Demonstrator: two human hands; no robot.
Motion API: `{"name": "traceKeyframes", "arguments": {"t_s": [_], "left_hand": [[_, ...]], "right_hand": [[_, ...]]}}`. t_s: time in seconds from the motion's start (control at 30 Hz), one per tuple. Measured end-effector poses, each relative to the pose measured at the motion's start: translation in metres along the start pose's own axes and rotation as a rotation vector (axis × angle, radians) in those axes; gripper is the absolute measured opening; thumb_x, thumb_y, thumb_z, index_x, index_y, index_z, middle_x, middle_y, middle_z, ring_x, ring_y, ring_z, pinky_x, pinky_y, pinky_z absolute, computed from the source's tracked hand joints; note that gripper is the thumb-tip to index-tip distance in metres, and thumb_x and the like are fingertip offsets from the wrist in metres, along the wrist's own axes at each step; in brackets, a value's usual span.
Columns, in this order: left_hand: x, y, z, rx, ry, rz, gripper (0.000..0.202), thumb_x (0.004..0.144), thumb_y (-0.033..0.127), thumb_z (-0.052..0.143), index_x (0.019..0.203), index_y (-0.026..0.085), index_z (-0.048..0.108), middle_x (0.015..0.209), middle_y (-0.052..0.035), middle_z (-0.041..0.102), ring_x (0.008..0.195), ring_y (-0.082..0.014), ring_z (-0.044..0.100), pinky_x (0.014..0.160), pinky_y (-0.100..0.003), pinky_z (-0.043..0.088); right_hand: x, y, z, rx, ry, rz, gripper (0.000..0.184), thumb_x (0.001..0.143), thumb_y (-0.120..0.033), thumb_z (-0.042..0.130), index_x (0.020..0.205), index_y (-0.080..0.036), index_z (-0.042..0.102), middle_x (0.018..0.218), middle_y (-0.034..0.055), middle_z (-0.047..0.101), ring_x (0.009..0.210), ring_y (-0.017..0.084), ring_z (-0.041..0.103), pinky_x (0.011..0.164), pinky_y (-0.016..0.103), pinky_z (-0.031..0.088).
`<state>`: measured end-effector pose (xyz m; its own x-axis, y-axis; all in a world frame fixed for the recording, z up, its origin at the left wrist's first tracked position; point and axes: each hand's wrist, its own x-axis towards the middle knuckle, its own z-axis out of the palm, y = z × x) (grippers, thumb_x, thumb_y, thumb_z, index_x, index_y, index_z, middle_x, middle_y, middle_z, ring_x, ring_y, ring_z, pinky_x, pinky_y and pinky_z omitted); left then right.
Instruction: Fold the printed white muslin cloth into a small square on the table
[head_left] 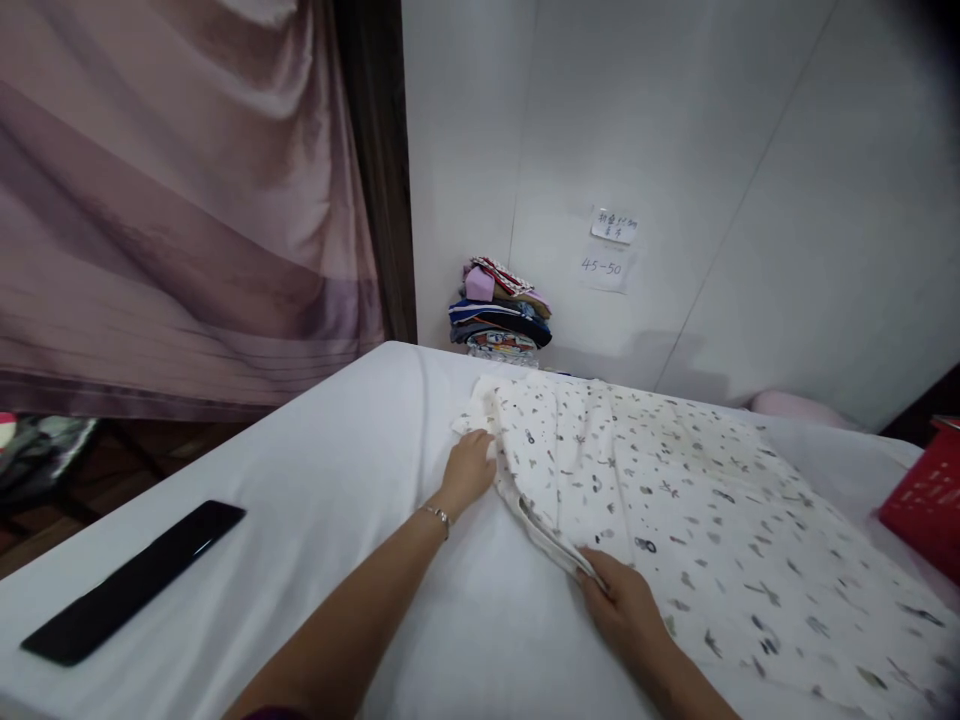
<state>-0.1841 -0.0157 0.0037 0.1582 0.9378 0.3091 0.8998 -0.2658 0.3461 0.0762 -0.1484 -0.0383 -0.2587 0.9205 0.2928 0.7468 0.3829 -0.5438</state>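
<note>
A white cloth [675, 480] with small dark and green prints lies spread over the right half of the white-covered surface. My right hand [619, 600] is closed on its near edge, thumb on top, and the folded layers there are lifted a little. At the cloth's left end, my left hand [469, 468] has its fingers bent over the edge; the fingertips are partly hidden against the fabric. Between the two hands the edge bows in a curve, with a gap showing between its layers. A bracelet [437, 518] circles my left wrist.
A long black flat object [135, 585] lies on the white sheet [315, 470] at left. Folded clothes [501, 312] are stacked against the wall, near paper notes [604, 268]. A red container [926, 500] stands at right; a pink curtain [180, 200] hangs at left.
</note>
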Motion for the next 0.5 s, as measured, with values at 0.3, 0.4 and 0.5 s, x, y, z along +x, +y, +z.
{"name": "traceKeyframes", "arguments": {"t_s": [0.3, 0.4, 0.5], "left_hand": [[0.089, -0.026, 0.023, 0.03, -0.087, -0.22, 0.027, 0.082, 0.028, 0.047, 0.101, 0.014, 0.06, 0.113, -0.0157, 0.062, 0.114, -0.0297, 0.051, 0.103, -0.048, 0.025], [0.111, -0.03, 0.033, -0.024, -0.157, -0.307, 0.031, 0.074, 0.029, 0.054, 0.101, 0.013, 0.06, 0.107, -0.0181, 0.064, 0.11, -0.0336, 0.054, 0.095, -0.048, 0.032], [0.129, -0.036, 0.039, -0.12, -0.201, -0.354, 0.041, 0.067, 0.028, 0.059, 0.107, 0.017, 0.059, 0.105, -0.0145, 0.066, 0.107, -0.0329, 0.057, 0.091, -0.045, 0.035]], "right_hand": [[0.001, 0.006, -0.001, 0.084, -0.093, 0.118, 0.032, 0.088, -0.035, 0.045, 0.112, -0.025, 0.064, 0.093, 0.0014, 0.072, 0.076, 0.019, 0.067, 0.068, 0.025, 0.053], [0.0, 0.012, 0.002, 0.075, -0.071, 0.087, 0.033, 0.088, -0.036, 0.045, 0.112, -0.024, 0.064, 0.099, 0.0031, 0.072, 0.081, 0.019, 0.068, 0.071, 0.024, 0.054], [-0.001, 0.017, 0.005, 0.073, -0.035, 0.031, 0.033, 0.088, -0.037, 0.046, 0.111, -0.023, 0.065, 0.102, 0.0047, 0.071, 0.087, 0.02, 0.068, 0.075, 0.023, 0.054]]}}
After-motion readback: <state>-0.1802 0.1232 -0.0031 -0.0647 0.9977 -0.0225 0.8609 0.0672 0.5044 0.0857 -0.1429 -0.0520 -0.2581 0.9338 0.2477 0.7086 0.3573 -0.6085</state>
